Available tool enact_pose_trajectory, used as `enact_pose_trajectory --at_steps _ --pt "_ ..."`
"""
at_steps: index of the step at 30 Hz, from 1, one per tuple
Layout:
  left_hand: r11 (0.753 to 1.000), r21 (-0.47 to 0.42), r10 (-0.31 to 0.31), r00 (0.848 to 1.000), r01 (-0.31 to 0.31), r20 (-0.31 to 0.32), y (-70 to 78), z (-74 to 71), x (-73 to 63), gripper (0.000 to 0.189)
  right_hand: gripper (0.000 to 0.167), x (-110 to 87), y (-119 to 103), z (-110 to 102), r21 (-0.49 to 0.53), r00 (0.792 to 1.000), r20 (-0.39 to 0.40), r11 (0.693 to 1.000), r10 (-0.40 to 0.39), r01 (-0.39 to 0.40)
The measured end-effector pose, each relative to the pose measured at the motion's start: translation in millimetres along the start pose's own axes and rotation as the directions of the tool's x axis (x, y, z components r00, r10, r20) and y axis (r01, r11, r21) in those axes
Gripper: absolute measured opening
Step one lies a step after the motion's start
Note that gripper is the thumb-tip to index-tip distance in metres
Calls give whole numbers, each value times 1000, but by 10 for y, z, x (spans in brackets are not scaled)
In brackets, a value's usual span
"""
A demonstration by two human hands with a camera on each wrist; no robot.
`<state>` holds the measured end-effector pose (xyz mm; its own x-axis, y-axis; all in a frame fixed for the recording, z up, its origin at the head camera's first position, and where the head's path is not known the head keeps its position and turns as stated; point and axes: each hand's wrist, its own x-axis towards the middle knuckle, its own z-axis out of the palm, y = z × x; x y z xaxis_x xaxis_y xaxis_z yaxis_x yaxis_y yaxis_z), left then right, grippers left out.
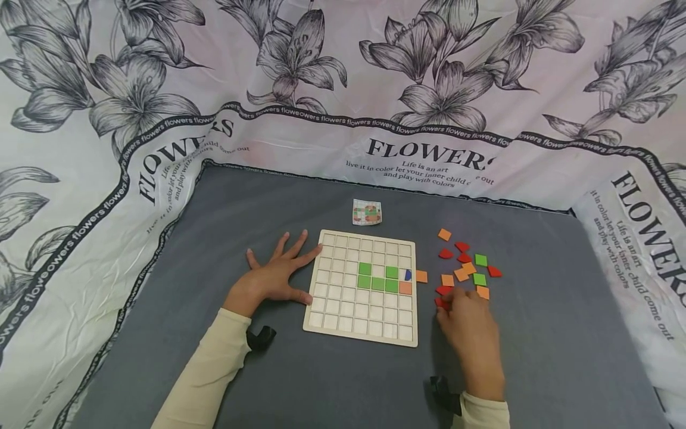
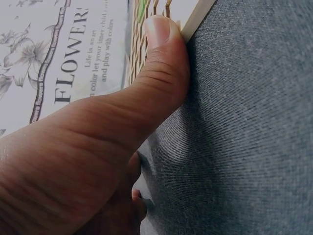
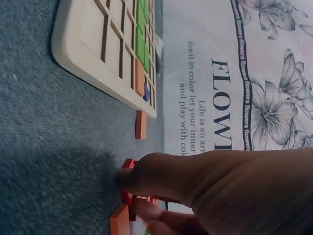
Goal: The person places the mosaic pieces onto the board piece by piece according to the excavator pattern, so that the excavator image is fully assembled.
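A pale wooden grid board (image 1: 360, 325) lies on the grey cloth, with several green tiles (image 1: 377, 284), an orange tile (image 1: 405, 288) and a small blue piece (image 1: 408, 275) in its cells. My left hand (image 1: 276, 277) is spread flat at the board's left side. Its thumb (image 2: 164, 58) and index fingertip touch the edge. Right of the board, my right hand (image 1: 471, 325) reaches down with bent fingers among loose tiles. Its thumb and fingers pinch a red tile (image 3: 127, 164), partly hidden behind the thumb tip.
Loose orange tiles (image 1: 444, 235), red tiles (image 1: 494, 271) and green tiles (image 1: 480, 260) are scattered right of the board. One orange tile (image 1: 421, 276) lies against its right edge. A small pattern card (image 1: 367, 213) lies beyond the board. Flower-printed cloth (image 1: 418, 158) rises around the table.
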<state>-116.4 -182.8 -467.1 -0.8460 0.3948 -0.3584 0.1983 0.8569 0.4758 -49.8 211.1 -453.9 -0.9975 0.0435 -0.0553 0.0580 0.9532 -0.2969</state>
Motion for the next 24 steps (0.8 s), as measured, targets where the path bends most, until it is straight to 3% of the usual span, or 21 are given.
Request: enact_pose_trajectory --at_steps 14,24 --pt "999 32 -14 1000 14 5 2 -31 36 115 33 80 8 42 89 984 -25 980 -179 180" --pt "1000 16 -12 1000 13 -5 -10 8 3 114 27 204 -195 -7 91 936 -77 933 -342 348"
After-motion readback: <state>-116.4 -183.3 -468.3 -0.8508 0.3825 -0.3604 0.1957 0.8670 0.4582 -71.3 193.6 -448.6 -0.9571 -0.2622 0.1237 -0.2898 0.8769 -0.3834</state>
